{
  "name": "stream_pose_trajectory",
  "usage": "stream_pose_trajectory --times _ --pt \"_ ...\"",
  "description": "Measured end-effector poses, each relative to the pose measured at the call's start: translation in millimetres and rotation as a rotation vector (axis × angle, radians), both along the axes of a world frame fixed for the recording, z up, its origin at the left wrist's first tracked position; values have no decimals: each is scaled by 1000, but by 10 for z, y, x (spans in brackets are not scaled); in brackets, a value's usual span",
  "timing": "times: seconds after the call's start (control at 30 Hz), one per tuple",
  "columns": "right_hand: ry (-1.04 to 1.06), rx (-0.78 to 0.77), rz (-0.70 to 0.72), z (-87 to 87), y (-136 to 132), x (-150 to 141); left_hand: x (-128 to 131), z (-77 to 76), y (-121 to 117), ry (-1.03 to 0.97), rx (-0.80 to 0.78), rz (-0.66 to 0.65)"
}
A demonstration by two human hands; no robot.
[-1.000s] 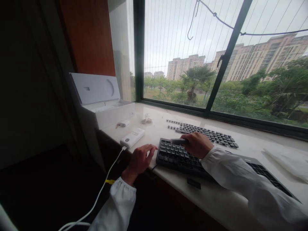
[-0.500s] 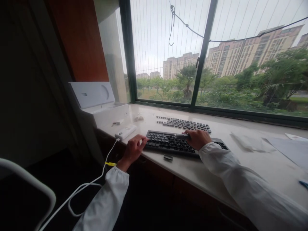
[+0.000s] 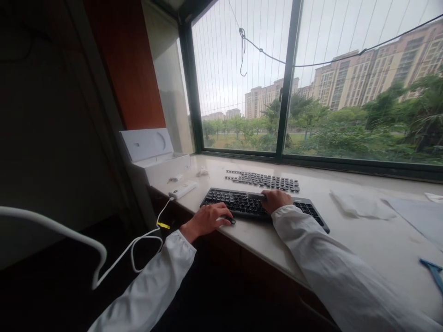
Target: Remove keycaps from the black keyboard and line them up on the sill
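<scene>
The left hand (image 3: 207, 218) curves its bent fingers down onto a small, dark, oblong piece (image 3: 232, 222) at the counter's front edge; whether they pinch it or merely touch it cannot be told. The right hand (image 3: 277, 200) wraps its fingers closely around a slim, dark, straight-sided tool (image 3: 255, 196) held low over a black keyboard (image 3: 244, 205), which lies lengthwise on the counter between the hands and the loose keys. Small, blocky keycaps fill the keyboard's left part, while its right end shows an open grid of sockets. Behind it, loose keys (image 3: 265, 179) lie in neat rows on the smooth, pale, glossy counter (image 3: 277, 240). Loose white sleeves (image 3: 313, 240), gathered at the wrists, cover both arms. To the left sit a rounded white power bank (image 3: 183, 189) with a white cable (image 3: 133, 243) plugged in and an open white box (image 3: 162, 170) with crisp edges; to the right, a crumpled, translucent sheet (image 3: 362, 204) and flat paper (image 3: 417, 216). A dark-framed window (image 3: 238, 115) rises behind.
</scene>
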State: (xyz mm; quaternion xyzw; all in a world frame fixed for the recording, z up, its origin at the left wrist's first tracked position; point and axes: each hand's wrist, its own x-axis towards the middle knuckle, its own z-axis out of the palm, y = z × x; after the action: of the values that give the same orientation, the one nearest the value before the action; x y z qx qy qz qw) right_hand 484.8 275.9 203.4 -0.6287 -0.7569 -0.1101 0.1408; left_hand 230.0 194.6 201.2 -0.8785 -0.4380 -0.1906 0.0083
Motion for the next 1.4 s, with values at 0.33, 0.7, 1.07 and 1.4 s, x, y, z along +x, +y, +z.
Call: stream_pose_trajectory --times 0.33,0.7,1.07,1.4 --pt "-42 -72 16 101 -112 -173 178 -46 -511 -159 -6 39" --pt "-62 -113 -54 125 -80 -280 97 -130 -373 -274 119 196" --pt "-67 -67 -69 48 -1 -296 -308 402 1509 -68 112 432" --pt "-62 -48 -65 35 20 -317 -426 371 2762 258 -217 512"
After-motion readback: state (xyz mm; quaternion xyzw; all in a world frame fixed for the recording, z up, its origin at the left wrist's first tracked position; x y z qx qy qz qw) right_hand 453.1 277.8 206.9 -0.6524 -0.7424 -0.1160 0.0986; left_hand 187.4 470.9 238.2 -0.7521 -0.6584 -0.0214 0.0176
